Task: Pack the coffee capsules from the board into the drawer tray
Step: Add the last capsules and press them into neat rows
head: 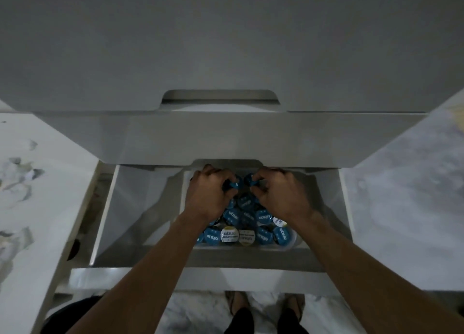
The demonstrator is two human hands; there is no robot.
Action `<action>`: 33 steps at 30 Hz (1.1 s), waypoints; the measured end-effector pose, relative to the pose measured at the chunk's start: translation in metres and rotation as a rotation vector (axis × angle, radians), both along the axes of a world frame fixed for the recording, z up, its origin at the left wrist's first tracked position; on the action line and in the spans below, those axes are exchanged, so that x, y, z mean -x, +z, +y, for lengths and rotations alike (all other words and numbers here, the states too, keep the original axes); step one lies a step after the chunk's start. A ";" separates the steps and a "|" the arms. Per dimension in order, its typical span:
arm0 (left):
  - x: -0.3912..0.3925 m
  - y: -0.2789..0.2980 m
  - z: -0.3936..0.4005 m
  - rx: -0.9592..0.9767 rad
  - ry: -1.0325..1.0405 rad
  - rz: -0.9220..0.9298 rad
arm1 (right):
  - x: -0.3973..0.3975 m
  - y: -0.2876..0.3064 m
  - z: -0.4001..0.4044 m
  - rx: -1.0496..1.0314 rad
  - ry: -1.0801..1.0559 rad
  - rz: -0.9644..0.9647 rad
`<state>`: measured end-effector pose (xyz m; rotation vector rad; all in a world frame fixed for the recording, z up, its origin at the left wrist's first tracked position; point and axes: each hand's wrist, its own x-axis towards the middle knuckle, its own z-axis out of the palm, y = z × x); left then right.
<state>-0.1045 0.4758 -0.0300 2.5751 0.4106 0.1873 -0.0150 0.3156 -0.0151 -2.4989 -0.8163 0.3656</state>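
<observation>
Drawer tray (324,203): hands grip capsules (247,229) at back.

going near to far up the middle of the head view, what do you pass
Pale marble floor → white front panel of the open drawer → front row of round blue and white foil-topped coffee capsules → left hand and right hand, each gripping a blue capsule → closed white drawer front above

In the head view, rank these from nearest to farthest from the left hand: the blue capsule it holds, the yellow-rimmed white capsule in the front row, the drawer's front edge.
1. Blue capsule, gripped in the left hand.
2. Yellow-rimmed white capsule, front row of the tray, toward the person.
3. Drawer's front edge, nearest the person.
</observation>
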 end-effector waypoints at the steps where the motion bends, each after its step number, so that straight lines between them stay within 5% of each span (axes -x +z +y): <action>1: -0.001 -0.003 0.000 -0.007 -0.001 0.000 | 0.000 -0.001 0.000 0.000 0.000 0.013; 33: -0.003 -0.008 -0.001 -0.257 -0.007 0.031 | -0.002 -0.015 0.000 0.027 0.049 -0.005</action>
